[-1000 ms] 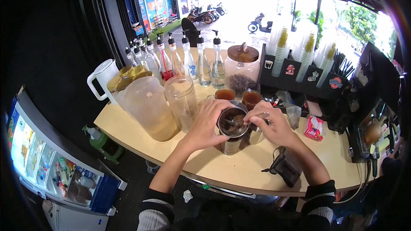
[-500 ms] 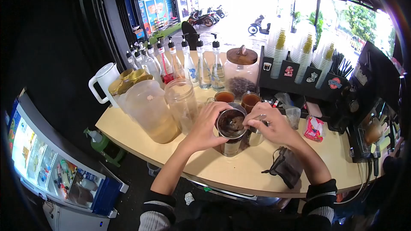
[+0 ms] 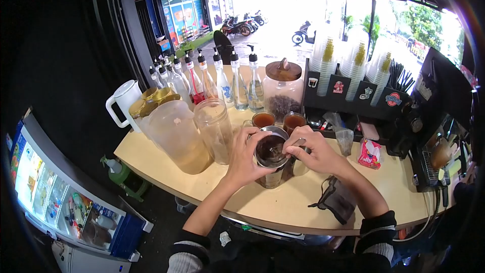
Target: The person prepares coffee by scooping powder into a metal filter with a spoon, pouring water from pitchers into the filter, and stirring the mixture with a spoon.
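The left hand (image 3: pixel 247 157), thumb and fingers parted, curls round the cup (image 3: pixel 264 147) from nine o'clock. At three o'clock, the right hand (image 3: pixel 311 153) pinches the spoon (image 3: pixel 301 141), dipped into the cup's dark contents. Two mugs (image 3: pixel 263 119) stand near, toward twelve and one o'clock.

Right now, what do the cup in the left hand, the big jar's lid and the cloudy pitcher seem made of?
Cup: likely polished metal, silvery with bright reflections. Lid: seemingly wood, brown with a slight sheen, possibly imitation. Pitcher: probably plastic, satin-looking, milky and translucent rather than glass-clear.
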`<state>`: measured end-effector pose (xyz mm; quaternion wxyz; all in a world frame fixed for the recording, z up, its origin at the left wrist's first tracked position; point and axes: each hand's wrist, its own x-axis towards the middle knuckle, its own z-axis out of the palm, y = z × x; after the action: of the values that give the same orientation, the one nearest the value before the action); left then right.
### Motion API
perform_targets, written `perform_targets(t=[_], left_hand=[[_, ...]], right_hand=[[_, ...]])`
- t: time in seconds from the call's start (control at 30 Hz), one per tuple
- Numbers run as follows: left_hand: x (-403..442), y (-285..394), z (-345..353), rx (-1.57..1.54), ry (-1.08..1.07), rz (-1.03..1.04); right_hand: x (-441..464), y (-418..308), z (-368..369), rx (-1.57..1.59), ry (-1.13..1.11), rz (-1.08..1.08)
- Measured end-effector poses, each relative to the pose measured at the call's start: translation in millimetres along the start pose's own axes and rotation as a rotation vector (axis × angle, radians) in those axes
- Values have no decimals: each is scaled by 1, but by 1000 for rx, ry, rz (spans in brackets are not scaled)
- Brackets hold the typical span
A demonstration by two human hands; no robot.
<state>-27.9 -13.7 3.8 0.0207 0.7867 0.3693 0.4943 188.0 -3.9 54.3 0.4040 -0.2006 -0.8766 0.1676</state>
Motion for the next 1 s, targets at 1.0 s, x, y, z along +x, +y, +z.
perform_targets(t=[1.0], left_hand=[[26,-23,-17,-220,-280,111]], right_hand=[[19,-3,-3,-14,24,-5]])
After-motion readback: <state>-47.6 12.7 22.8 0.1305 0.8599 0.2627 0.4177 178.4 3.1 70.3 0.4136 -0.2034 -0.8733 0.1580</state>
